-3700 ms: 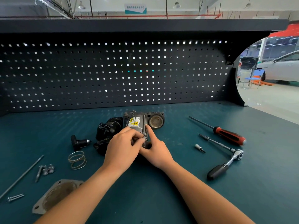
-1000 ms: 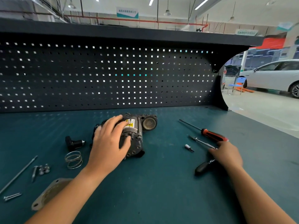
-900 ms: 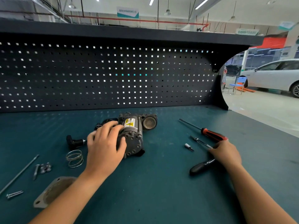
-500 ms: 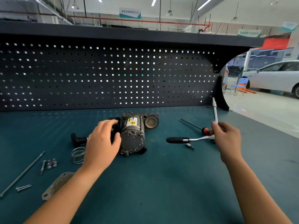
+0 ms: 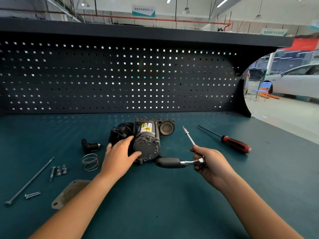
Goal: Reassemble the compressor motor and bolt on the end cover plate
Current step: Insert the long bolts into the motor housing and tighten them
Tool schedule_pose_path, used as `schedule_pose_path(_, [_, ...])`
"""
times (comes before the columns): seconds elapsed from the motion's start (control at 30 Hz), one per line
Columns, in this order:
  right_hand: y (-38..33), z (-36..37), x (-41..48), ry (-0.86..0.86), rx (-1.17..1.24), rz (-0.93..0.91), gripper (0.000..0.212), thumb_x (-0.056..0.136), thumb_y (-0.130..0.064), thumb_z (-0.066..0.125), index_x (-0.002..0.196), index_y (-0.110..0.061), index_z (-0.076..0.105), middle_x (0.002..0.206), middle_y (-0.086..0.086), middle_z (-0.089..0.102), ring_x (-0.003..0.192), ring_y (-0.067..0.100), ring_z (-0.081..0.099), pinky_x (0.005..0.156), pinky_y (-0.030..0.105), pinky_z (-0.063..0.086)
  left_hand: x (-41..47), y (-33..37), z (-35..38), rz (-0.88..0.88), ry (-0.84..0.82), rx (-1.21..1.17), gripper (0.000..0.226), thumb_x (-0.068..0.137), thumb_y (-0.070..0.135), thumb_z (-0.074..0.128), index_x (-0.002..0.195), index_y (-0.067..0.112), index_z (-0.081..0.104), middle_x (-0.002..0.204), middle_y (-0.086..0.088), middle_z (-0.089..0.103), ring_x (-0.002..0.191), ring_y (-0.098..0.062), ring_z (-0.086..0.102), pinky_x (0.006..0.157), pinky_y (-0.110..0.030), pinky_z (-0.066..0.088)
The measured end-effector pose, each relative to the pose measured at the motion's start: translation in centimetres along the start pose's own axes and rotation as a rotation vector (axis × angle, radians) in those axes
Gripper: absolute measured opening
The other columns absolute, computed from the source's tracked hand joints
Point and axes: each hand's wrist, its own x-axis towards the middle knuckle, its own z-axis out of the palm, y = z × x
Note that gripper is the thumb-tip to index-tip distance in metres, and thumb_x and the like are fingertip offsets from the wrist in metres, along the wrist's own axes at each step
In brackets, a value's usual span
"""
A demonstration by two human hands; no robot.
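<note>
The grey compressor motor (image 5: pixel 148 142), with a yellow warning label, lies on the green bench, its round end facing me. My left hand (image 5: pixel 120 155) holds its left side, thumb against the end face. My right hand (image 5: pixel 208 161) grips the head of a ratchet wrench (image 5: pixel 172 163); its black handle points left toward the motor and its long extension bar (image 5: pixel 189 136) slants up and away. The end cover plate (image 5: pixel 64 195) lies flat at the lower left, partly behind my left forearm.
A red-handled screwdriver (image 5: pixel 234 142) lies to the right. Left of the motor are a black fitting (image 5: pixel 88 145), a wire spring (image 5: pixel 90 162), a long rod (image 5: pixel 29 181), loose bolts (image 5: pixel 58 170) and a screw (image 5: pixel 32 195). A pegboard wall (image 5: pixel 120 78) closes the back.
My right hand picked the ratchet up off the bench and brought it left, near the motor. My left hand slid from the top of the motor to its left side.
</note>
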Motion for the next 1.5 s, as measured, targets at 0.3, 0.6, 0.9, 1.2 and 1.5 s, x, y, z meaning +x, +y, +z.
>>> schedule_pose_path(0.3, [1.3, 1.7, -1.1, -0.116, -0.074, 0.089, 0.016, 0.094, -0.012, 0.052, 0.082, -0.003, 0.059, 0.043, -0.001, 0.043, 0.035, 0.008, 0.038, 0.035, 0.019, 0.032, 0.3, -0.5, 0.4, -0.031, 0.019, -0.019, 0.053, 0.086, 0.044, 0.061, 0.133, 0.024, 0.051, 0.124, -0.001, 0.063, 0.117, -0.022, 0.055, 0.108, -0.039, 0.025])
schedule_pose_path(0.6, [1.7, -0.5, 0.7, -0.009, -0.661, -0.054, 0.024, 0.091, -0.014, 0.055, 0.069, -0.004, 0.052, 0.056, 0.007, 0.042, 0.047, 0.016, 0.037, 0.046, 0.024, 0.033, 0.4, -1.3, 0.0, 0.004, -0.092, 0.011, 0.059, 0.086, 0.043, 0.062, 0.139, 0.027, 0.042, 0.134, 0.003, 0.055, 0.126, -0.018, 0.048, 0.11, -0.048, 0.023])
schedule_pose_path(0.9, [1.4, -2.9, 2.4, 0.195, -1.365, -0.231, 0.03, 0.091, -0.027, 0.053, 0.078, -0.002, 0.065, 0.078, 0.008, 0.059, 0.079, 0.027, 0.051, 0.064, 0.028, 0.039, 0.2, -2.1, 0.4, 0.09, -0.115, 0.22, 0.059, 0.09, 0.054, 0.047, 0.14, 0.025, 0.039, 0.148, 0.01, 0.036, 0.14, -0.005, 0.022, 0.111, -0.049, 0.014])
schedule_pose_path(1.2, [1.4, 0.6, 2.0, 0.139, -1.336, -0.558, 0.05, 0.09, -0.04, 0.056, 0.131, -0.013, 0.051, 0.125, 0.006, 0.056, 0.115, 0.021, 0.051, 0.091, 0.029, 0.04, 0.5, -2.9, -0.2, 0.157, -0.2, 0.278, 0.049, 0.094, 0.051, 0.041, 0.135, 0.024, 0.047, 0.149, 0.011, 0.032, 0.141, -0.005, 0.016, 0.111, -0.045, 0.019])
schedule_pose_path(1.5, [4.4, 6.5, 4.7, -0.101, -1.327, -0.332, 0.099, 0.071, -0.065, 0.065, 0.144, -0.016, 0.021, 0.133, 0.003, 0.052, 0.122, 0.023, 0.048, 0.088, 0.034, 0.043, 0.5, -3.0, 0.0, 0.142, -0.169, 0.217, 0.043, 0.094, 0.051, 0.041, 0.128, 0.028, 0.053, 0.142, 0.016, 0.041, 0.137, -0.002, 0.023, 0.109, -0.048, 0.021])
